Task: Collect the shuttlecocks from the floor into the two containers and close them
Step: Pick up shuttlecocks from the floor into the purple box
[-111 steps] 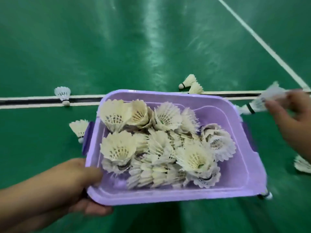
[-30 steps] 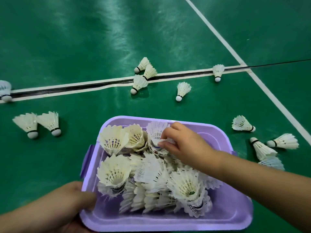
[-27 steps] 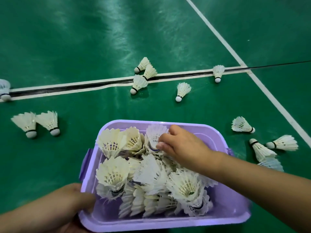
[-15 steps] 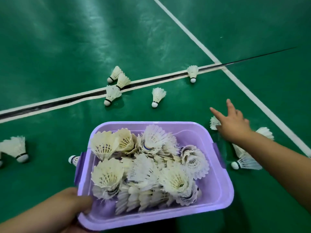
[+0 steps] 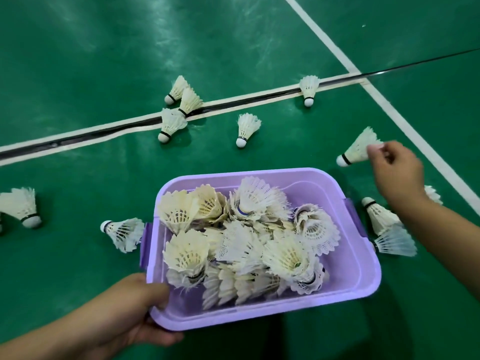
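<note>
A lilac plastic container (image 5: pixel 363 266) is held above the green floor, with several white shuttlecocks (image 5: pixel 246 240) piled inside. My left hand (image 5: pixel 137 307) grips its near left corner, thumb over the rim. My right hand (image 5: pixel 394 172), out to the right of the container, pinches the feather skirt of one shuttlecock (image 5: pixel 357 149), lifted with its cork tip pointing left and down. Loose shuttlecocks lie on the floor: one by the container's left handle (image 5: pixel 122 233), two under my right forearm (image 5: pixel 387 229), one ahead (image 5: pixel 245 128), three in a cluster on the line (image 5: pixel 176 110).
A white court line with a dark seam (image 5: pixel 104 131) runs across the floor beyond the container; another white line (image 5: pixel 389 105) crosses it diagonally at the right. One shuttlecock (image 5: pixel 308 89) stands on the seam, another (image 5: pixel 22 206) lies far left. No second container is in view.
My right hand left the container, reached out to the floor on the right and picked up a shuttlecock by its feathers. My left hand keeps holding the container.
</note>
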`<state>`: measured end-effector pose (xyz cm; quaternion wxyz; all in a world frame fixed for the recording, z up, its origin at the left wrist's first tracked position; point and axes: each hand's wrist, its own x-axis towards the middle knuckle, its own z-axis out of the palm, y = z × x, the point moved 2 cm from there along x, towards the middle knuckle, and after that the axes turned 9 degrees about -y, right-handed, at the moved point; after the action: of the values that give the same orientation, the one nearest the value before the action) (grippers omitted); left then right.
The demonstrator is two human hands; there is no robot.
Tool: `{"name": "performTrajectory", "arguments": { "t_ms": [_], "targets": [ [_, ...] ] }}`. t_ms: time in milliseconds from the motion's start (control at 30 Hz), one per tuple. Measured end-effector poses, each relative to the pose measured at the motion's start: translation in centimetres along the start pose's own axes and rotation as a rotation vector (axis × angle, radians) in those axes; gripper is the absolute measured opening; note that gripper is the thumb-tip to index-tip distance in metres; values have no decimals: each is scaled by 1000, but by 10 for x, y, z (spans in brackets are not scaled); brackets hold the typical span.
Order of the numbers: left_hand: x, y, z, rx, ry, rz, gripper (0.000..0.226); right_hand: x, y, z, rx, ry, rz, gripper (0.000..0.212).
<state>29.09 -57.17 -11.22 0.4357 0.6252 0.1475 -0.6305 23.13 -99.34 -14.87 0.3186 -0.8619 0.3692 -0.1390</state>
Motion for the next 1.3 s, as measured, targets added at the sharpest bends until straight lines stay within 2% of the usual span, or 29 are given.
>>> {"name": "performTrajectory", "arguments": {
  "t_ms": [33,67,100,167,233,333,400,533,633,700,767,800,867,933,967,1033,1167,1233,1300],
  "targets": [
    [2,-2,-1,-6,2,2,19,-8,-17,-5,165,-22,-42,32],
    [5,-3,-1,-8,1,3,21,-21,-34,-8,225,-70,-99,30],
    [7,-5,-1,-7,-3,7,22,-36,-51,-7,175,-115,-184,30],
    [12,-7,-1,-5,-14,19,25,-61,-71,4,-94,-165,-376,32],
    [14,-6,1,-17,-39,30,25,-73,-81,16,-346,-174,-474,36],
    [13,-3,3,-31,-75,45,24,-69,-82,35,-538,-271,-424,36],
    [11,-3,5,-50,-85,48,22,-67,-78,46,-561,-341,-368,32],
    [8,-4,5,-57,-114,47,25,-81,-83,69,-530,-640,-340,32],
    [7,-2,2,-51,-87,74,26,-79,-95,57,-641,-554,-432,44],
    [5,3,1,-32,-72,98,26,-69,-88,23,-517,-338,-363,47],
    [1,8,-1,-26,-70,107,26,-55,-53,-19,-381,-115,-193,29],
    [-1,12,-2,-29,-60,104,24,-50,-25,-36,-407,-86,-65,21],
    [-3,17,-4,-39,-22,95,16,-53,31,-46,-584,-265,187,44],
    [-2,21,-7,-36,17,81,13,-67,70,-30,-615,-477,263,61],
    [1,21,-6,-25,29,78,17,-75,82,-23,-589,-531,267,64],
    [4,22,-2,-24,39,97,18,-82,90,-14,-504,-495,252,63],
    [5,24,13,-18,11,101,11,-78,84,-19,-259,-178,417,66],
    [5,22,15,-12,-1,87,14,-76,81,-20,-233,-164,533,70],
    [4,19,14,-23,-2,78,16,-72,75,-25,-241,-201,559,72]
  ]
}}
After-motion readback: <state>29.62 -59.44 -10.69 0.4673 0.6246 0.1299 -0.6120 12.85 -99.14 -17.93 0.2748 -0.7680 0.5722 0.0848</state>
